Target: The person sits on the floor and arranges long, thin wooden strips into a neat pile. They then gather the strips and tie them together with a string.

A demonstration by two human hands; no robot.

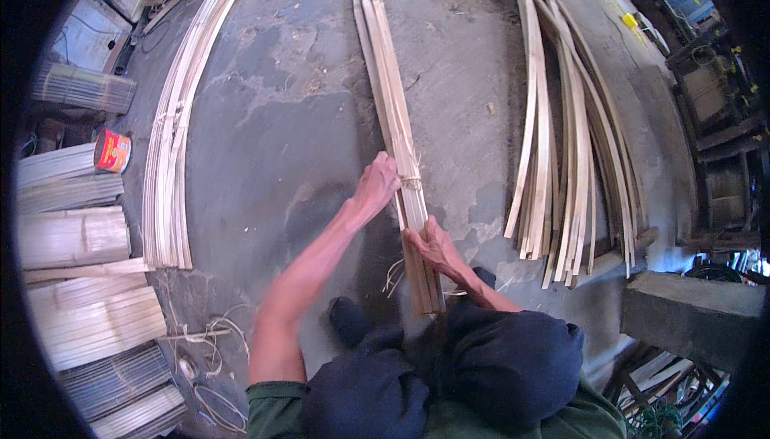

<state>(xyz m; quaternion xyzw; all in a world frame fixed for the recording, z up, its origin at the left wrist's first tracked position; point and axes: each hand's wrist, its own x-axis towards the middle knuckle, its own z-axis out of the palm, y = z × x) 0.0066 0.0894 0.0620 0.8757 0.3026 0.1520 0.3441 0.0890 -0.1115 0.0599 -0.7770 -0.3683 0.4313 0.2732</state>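
Observation:
A long, narrow bundle of bamboo strips (391, 94) runs from the far edge down to between my knees. A thin tie (410, 182) circles it, with frayed ends sticking up. My left hand (377, 186) is closed against the bundle's left side, right at the tie; what its curled fingers pinch is hidden. Nearer to me, my right hand (434, 248) grips the bundle from the right, below the tie. The near ends of the strips (427, 304) lie between my dark-trousered knees.
Another tied strip bundle (171, 130) lies at left, and loose strips (573, 158) fan out at right. Stacked bamboo slats (92, 319) and a red tub (113, 152) line the left side. Thin bindings (215, 339) litter the floor. A concrete block (694, 311) stands at right.

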